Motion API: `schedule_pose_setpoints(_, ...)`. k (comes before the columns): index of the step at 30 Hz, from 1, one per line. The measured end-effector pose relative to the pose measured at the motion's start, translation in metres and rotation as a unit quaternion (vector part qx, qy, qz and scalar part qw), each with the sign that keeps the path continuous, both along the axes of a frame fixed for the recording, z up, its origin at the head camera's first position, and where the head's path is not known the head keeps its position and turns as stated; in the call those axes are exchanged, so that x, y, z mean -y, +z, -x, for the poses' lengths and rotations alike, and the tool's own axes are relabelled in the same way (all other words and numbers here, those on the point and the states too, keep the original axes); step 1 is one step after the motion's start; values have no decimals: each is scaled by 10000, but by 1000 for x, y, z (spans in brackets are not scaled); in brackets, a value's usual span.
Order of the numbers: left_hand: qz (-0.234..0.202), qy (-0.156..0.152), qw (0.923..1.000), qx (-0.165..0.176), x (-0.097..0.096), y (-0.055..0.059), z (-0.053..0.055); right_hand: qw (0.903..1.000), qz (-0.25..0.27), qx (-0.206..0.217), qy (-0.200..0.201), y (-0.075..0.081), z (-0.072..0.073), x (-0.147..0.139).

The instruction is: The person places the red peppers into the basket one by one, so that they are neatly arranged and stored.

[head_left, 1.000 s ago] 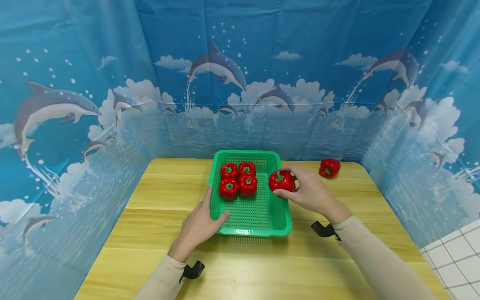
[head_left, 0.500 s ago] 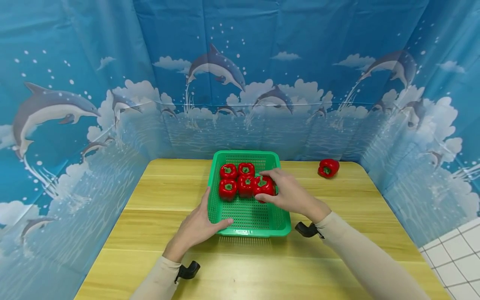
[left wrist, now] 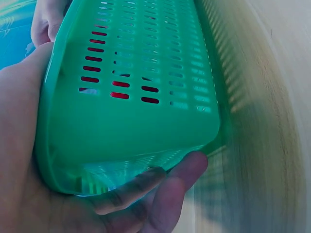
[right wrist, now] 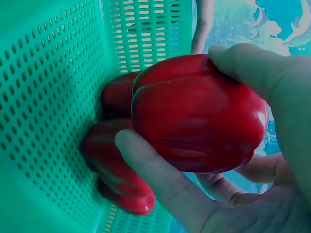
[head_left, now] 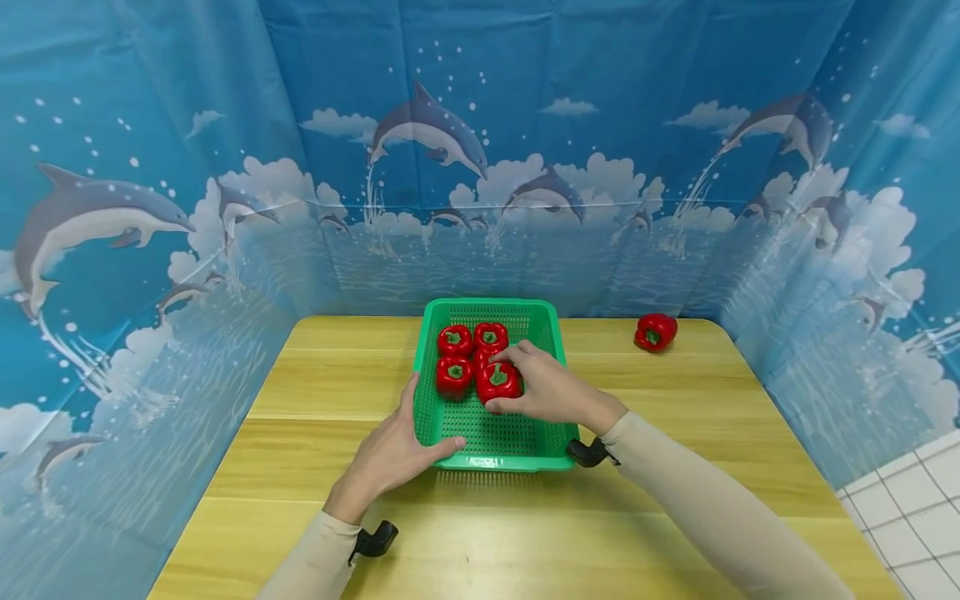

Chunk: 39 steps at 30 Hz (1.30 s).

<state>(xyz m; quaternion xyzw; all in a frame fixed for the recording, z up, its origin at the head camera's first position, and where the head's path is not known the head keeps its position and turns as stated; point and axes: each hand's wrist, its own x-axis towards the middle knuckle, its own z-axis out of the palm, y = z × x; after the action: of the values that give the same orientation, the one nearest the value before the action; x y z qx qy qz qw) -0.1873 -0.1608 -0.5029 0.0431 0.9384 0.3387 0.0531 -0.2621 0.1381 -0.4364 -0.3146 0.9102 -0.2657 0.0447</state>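
My right hand [head_left: 551, 387] grips a red bell pepper [head_left: 498, 382] with a green stem above the green basket [head_left: 489, 462], thumb on one side and fingers on the other. In the right wrist view this held bell pepper [right wrist: 199, 114] is raised above the other peppers in the basket. Two bell peppers [head_left: 454, 377] stand in the left part, one [head_left: 491, 336] is behind, and another is partly hidden by the held one. My left hand [head_left: 390, 454] holds the basket's front left corner, thumb over the rim; in the left wrist view its fingers [left wrist: 165, 194] lie along the outer side.
One more red bell pepper [head_left: 656, 332] lies on its side at the table's back right. The wooden table [head_left: 315, 367] bears the basket. A blue dolphin-print curtain [head_left: 525, 250] borders the table's back and sides.
My right hand has carried the held bell pepper leftward, from the basket's right rim to over the front right pepper of the group. The left hand stays at the corner.
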Motion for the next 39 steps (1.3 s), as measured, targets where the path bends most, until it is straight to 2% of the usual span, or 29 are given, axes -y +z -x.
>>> schedule_pose_setpoints(14, 21, 2, 9999, -102, 2, -2, 0, 9983, -132, -56, 571, -7, 9, 30)
schedule_pose_setpoints(26, -44, 6, 10000, -33, 2, -3, 1, 9955, -531, 382, 688, -10, 15, 45)
schedule_pose_setpoints(32, -108, 14, 9999, -3, 2, -2, 1, 9950, -674, 349, 642, -10, 16, 54)
schedule_pose_setpoints(39, -200, 19, 9998, 28, 2, -3, -1, 9957, -545, 418, 627, -11, 15, 64)
